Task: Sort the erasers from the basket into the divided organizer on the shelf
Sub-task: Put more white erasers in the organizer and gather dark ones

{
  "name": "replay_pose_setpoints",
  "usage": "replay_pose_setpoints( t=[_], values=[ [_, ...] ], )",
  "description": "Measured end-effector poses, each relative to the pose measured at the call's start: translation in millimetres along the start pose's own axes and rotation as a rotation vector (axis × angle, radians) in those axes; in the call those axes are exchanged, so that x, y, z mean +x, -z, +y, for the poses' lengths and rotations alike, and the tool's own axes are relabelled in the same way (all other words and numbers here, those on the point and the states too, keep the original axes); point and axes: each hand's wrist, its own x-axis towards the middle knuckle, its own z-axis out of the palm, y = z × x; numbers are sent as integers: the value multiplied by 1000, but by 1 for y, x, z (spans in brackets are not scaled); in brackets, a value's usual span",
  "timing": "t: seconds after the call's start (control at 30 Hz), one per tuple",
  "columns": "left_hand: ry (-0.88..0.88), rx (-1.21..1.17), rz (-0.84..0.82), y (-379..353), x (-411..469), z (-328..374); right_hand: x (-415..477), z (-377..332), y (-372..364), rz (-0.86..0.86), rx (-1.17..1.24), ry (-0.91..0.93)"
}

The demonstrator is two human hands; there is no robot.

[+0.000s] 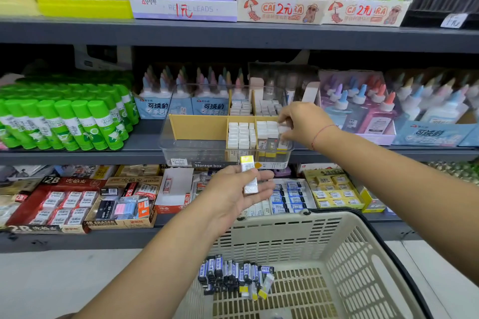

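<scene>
holding: the left hand (241, 189) lies palm up in front of the shelf (77, 155), fingers nearly straight, with a few yellow-tipped erasers (249, 179) resting across them; whether the thumb steadies them i cannot tell.
placing: the right hand (303, 122) is up at the organizer (168, 142), fingers and thumb curled in a pinch on one white eraser (283, 129) at the top of the front right compartment.
organizer: a clear box with yellow dividers, sitting on the middle shelf; the front right and front middle compartments, and the two behind them, hold rows of white blocks stood on end.
basket: the cream basket (344, 254) sits low and close, below both hands; a heap of blue-sleeved erasers (233, 277) lies on its floor, with a few yellow-tipped ones at the heap's near edge.
feel: small and light, i'd say, firm with a little give; the paper sleeves look dry and easy to grip, and nothing here seems fragile.
where to take hold: by the two broad faces near the upper end, so the lower end is free to slide down between its neighbours.
risk: those lying loose on the flat palm could slip off if it tips; the packed rows look snug, so a block pushed in askew may tilt the ones beside it.
</scene>
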Motion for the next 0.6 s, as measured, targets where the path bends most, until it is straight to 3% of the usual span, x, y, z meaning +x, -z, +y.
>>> replay_pose_setpoints(
  t=[0.33,0.53,0.6],
  values=[
    [5,35,22,2,-1,1,-12,-5,-20,145,-9,-75],
    [-13,116,79,5,0,0,-14,-8,-18,127,-35,-117],
    [-32,120,109,4,0,2,-19,-12,-11,149,56,-126]
  ],
)
